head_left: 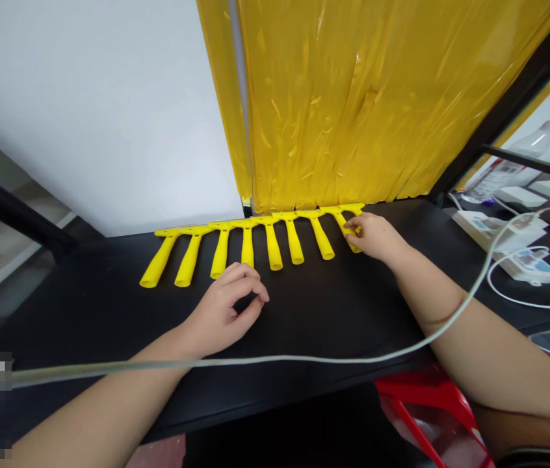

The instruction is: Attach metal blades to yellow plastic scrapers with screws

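Observation:
Several yellow T-shaped plastic handles (295, 242) lie side by side on a black shelf (304, 312), with crossbars at the back and hollow round ends toward me. At the right end of this row, my right hand (375, 237) has its thumb and fingers closed around the last yellow handle (342, 224), partly hiding it. My left hand (231, 305) hovers in front of the middle handles, loosely curled, thumb and index fingertips together in a ring. Nothing shows in it. Its knuckles cover the lower end of one handle (247, 244).
Behind the row stand a white panel (109, 117) and a yellow film-wrapped surface (363, 97). A white cable (304, 357) runs across the foreground, over both forearms. To the right are white boxes (489, 227) and a clear bottle (513, 162); a red-edged bag (426, 403) is below.

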Motion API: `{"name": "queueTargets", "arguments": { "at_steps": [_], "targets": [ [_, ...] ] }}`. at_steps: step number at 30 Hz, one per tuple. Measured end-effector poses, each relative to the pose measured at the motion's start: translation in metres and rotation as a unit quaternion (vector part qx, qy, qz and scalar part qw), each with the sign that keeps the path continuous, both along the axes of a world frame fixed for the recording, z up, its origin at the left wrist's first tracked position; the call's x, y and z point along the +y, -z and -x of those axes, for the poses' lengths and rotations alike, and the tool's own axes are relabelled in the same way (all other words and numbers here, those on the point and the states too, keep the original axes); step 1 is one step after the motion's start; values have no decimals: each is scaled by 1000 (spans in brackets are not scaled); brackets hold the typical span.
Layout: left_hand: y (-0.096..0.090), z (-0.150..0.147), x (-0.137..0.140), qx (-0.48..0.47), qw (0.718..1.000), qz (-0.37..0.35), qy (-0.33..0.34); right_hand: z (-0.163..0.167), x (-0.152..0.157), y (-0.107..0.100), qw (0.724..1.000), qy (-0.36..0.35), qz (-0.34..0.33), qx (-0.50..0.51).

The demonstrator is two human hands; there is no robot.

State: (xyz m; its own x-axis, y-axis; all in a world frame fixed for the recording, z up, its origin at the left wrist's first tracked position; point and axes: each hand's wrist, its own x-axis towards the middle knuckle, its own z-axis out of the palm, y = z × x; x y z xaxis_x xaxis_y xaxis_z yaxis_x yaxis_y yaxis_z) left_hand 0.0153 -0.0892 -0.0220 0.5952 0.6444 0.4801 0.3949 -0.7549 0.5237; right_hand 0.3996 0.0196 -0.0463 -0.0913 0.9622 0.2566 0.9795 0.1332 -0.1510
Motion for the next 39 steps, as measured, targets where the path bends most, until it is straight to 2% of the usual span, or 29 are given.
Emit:
{"name": "queueTargets", "arguments": {
  "at_steps": [6,8,12,15,18,22,25,29,32,35,37,39],
  "targets": [
    [0,1,-1,0,1000,-2,-5,27,-17,-11,995,-57,-68,47],
    [0,1,-1,0,1000,-1,-4,43,-25,-14,996,-66,-52,35],
    [0,-1,0,2,1000,-3,-5,68,-33,-15,998,-49,-5,-50],
    [-1,-1,-1,5,1000,-3,-4,76,-32,-12,994,-47,25,-94],
    [-1,-1,-1,9,1000,-3,-3,78,-31,-9,994,-51,37,-89],
    [-1,-1,-1,6,1000,-4,-4,80,-32,-9,999,-40,20,-17],
    [-1,0,0,5,1000,-2,-5,78,-33,-10,996,-16,-1,85],
    [0,0,0,2,1000,0,-8,71,-31,-9,968,-4,3,252],
    [0,0,1,-7,1000,3,-7,68,-33,-8,940,-23,-1,341],
    [0,-1,1,-20,1000,9,-3,73,-45,-15,929,-75,-41,360],
    [1,-1,1,-26,999,26,-1,81,-60,-24,933,-116,-92,328],
    [3,-2,2,-41,996,76,-2,91,-79,-33,938,-166,-154,264]
  ]
}}
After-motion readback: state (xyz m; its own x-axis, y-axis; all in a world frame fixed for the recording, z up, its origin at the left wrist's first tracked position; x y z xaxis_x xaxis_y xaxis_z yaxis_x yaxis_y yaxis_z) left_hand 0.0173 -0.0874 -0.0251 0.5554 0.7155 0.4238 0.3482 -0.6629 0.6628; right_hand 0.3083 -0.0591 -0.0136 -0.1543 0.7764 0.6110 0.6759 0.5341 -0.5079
